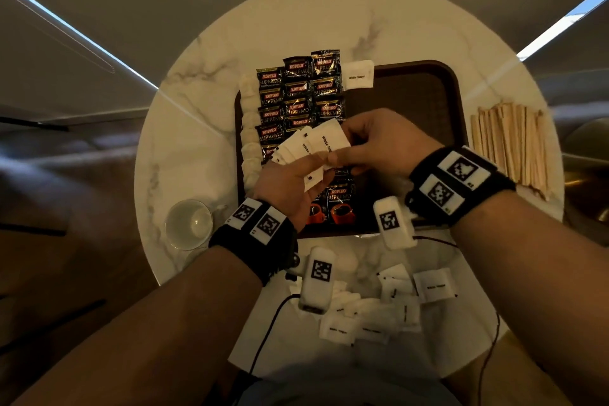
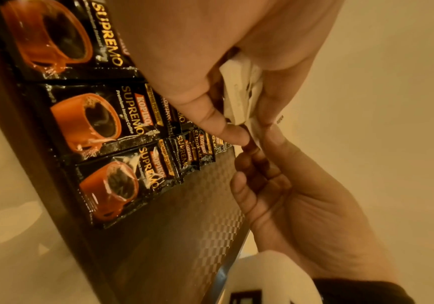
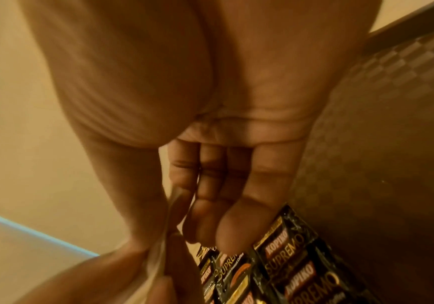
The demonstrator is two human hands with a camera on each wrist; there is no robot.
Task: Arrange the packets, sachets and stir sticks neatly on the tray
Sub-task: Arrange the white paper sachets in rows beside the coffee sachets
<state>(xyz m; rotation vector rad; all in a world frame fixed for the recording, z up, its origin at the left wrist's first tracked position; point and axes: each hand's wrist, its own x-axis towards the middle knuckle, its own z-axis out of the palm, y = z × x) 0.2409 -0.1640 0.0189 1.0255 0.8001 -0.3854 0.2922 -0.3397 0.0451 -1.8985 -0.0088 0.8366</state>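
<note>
Both hands meet over the middle of the tray (image 1: pixel 456 99), and I read the grip this way: my left hand (image 1: pixel 290 183) holds a fanned bunch of white sugar sachets (image 1: pixel 313 147) pinched between thumb and fingers, while my right hand (image 1: pixel 379 142) curls its thumb and fingertips onto the topmost sachet of that same fan. From the left wrist view the thumb presses the paper edges against the fingers, and the right hand comes in from below to nip the sachets' lower corner. On the tray, black coffee packets (image 1: pixel 298 92) lie in overlapping columns across its left half, with a row of pale sachets (image 1: pixel 248 128) along the tray's left edge (too washed out for me to read any print). One white sugar sachet (image 1: pixel 358 74) lies apart at the tray's far rim, beside the top of the coffee columns. Off the tray, a loose heap of sugar sachets (image 1: pixel 389 303) sits on the marble table (image 1: pixel 197 109) near my body, the wooden stir sticks (image 1: pixel 514 145) lie bundled to the right of the tray, and a glass (image 1: pixel 188 224) stands at the left.
</note>
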